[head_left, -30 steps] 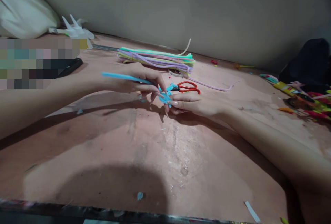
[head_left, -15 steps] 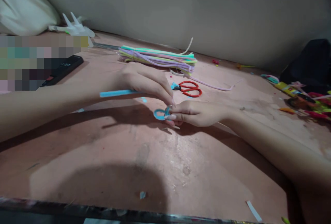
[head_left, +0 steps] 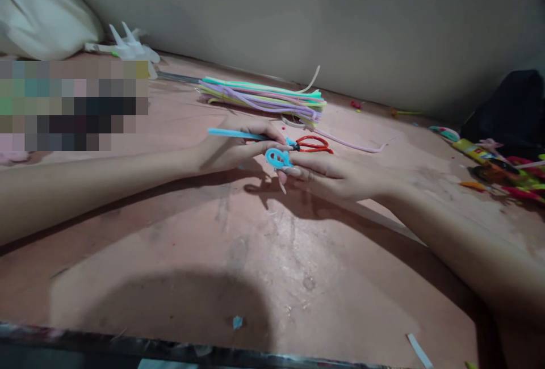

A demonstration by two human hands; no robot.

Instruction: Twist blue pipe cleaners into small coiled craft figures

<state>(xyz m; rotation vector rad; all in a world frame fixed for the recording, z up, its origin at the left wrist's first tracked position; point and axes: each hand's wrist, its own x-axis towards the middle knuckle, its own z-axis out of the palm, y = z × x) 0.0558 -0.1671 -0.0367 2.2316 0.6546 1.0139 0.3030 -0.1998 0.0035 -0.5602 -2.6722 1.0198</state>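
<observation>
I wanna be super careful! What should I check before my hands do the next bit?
1. Blue loop pinched in the right hand: ok.
2. Blue strip held in the left hand: ok.
3. Strip joined to the loop: cannot tell, fingers hide that part.
4. Scissors nearby: ok, the red handles show just beyond the right hand.
5. Scissor blades shut: cannot tell, they are hidden.
6. Scraps tidied away: not ok, a blue scrap lies near the table's front edge.
</observation>
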